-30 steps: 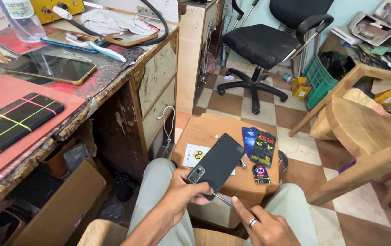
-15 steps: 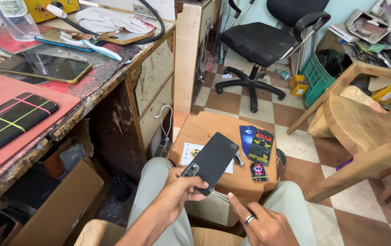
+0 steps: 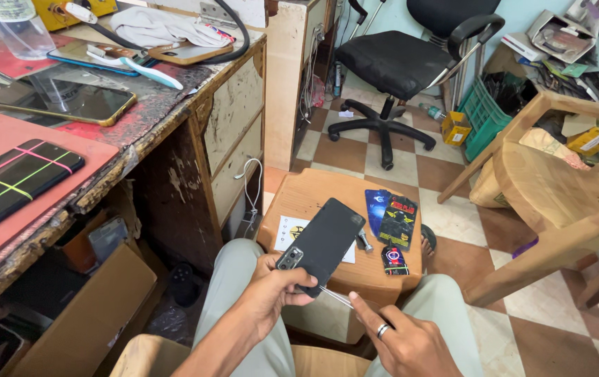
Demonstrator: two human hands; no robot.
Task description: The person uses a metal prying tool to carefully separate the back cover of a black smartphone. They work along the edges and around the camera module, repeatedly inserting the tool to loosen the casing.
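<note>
My left hand (image 3: 269, 293) grips a black smartphone (image 3: 322, 241) by its lower end, back side up, with the camera cluster near my thumb. The phone is tilted up toward the right above a small wooden stool (image 3: 313, 195). My right hand (image 3: 401, 342), with a ring on one finger, pinches a thin clear strip (image 3: 336, 297) that runs from the phone's lower edge. Both hands are over my lap.
On the stool lie dark packets (image 3: 397, 222), a white card (image 3: 291, 230) and a small metal piece (image 3: 364, 241). A worn workbench (image 3: 174, 105) with phones and a red mat stands left. A black office chair (image 3: 397, 63) and wooden chair (image 3: 558, 188) stand ahead and right.
The view has shifted slightly and the phone has tilted a little. My right fingers have closed on the thin strip at the phone's lower edge.
</note>
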